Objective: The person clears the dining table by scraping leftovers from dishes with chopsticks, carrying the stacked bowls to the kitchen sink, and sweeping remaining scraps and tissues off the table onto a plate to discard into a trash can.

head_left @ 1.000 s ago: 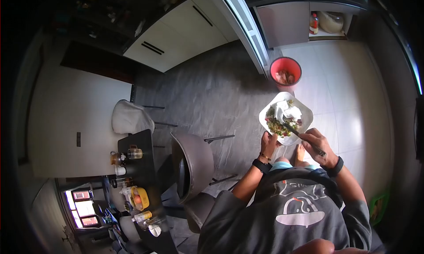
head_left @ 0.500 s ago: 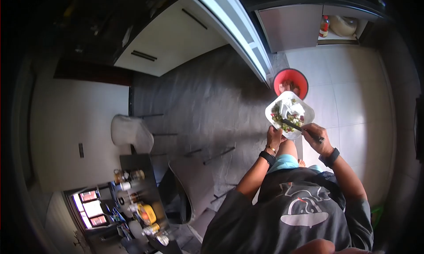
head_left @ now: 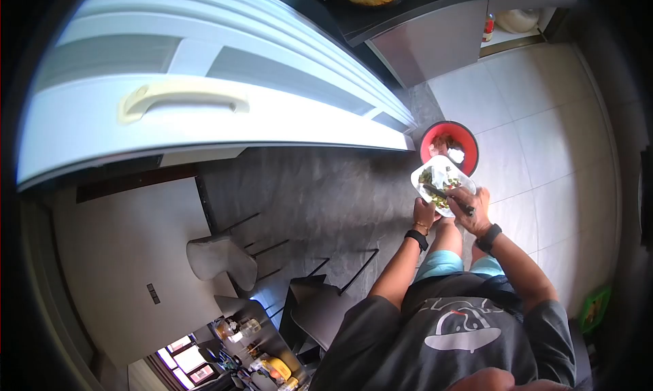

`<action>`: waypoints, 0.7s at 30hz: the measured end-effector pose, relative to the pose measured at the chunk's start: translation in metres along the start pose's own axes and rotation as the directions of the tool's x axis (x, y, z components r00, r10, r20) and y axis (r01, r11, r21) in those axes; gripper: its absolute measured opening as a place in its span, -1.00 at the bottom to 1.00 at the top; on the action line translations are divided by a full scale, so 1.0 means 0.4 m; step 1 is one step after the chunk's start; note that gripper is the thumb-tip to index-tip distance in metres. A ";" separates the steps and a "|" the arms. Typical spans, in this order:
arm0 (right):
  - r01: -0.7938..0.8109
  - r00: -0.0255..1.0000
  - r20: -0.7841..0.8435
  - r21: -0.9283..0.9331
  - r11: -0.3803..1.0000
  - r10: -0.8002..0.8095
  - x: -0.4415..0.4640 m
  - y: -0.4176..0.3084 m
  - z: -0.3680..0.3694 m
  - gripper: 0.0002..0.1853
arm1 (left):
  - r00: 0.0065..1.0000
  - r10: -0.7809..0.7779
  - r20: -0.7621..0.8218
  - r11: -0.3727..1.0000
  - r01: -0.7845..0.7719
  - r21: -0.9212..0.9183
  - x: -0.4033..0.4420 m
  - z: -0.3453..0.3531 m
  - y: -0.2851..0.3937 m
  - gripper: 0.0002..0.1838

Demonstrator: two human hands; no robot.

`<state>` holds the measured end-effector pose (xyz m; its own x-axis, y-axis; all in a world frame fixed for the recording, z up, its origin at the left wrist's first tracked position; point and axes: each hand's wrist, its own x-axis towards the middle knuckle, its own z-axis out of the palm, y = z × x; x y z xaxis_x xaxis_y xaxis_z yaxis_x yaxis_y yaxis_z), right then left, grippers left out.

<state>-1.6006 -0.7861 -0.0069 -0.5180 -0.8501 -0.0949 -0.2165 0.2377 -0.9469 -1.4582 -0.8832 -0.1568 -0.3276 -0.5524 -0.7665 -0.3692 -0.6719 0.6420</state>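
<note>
My left hand grips the near left edge of a white squarish plate. Green and reddish food scraps and crumpled white tissue lie on it. In my right hand is a dark-handled utensil, its far end over the scraps; I cannot make out its exact kind. The plate is tilted at the near rim of a red bin. Inside the bin are brownish scraps and a white piece of tissue.
A white sliding door with a pale handle stands at the left front. Beyond the bin is a grey cabinet. Chairs and a dark table with jars and a yellow item are at lower left. A green crate stands at right.
The door has come much closer on the left. The plate has reached the bin's edge and tipped, and a white piece of tissue now shows in the bin. Both hands still hold their things.
</note>
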 end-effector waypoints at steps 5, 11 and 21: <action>0.100 0.994 0.041 0.072 0.992 -0.103 0.044 0.120 0.043 -0.80 | 0.997 -0.038 -0.065 0.999 0.039 0.020 0.052 0.047 0.025 -0.74; 0.025 0.997 0.078 -0.017 1.000 -0.024 0.127 0.219 0.011 -0.80 | 0.988 -0.041 -0.152 0.998 0.034 -0.047 0.143 0.065 -0.043 -0.74; 0.023 0.999 0.024 0.169 0.985 -0.027 0.159 0.345 0.082 -0.80 | 0.952 -0.039 -0.305 0.996 0.061 0.062 0.120 0.120 -0.001 -0.71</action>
<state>-1.6362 -0.8227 -0.1536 -0.4923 -0.8671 -0.0766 -0.0851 0.1355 -0.9871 -1.5155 -0.8856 -0.1932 -0.0320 -0.6499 -0.7593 -0.4416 -0.6723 0.5941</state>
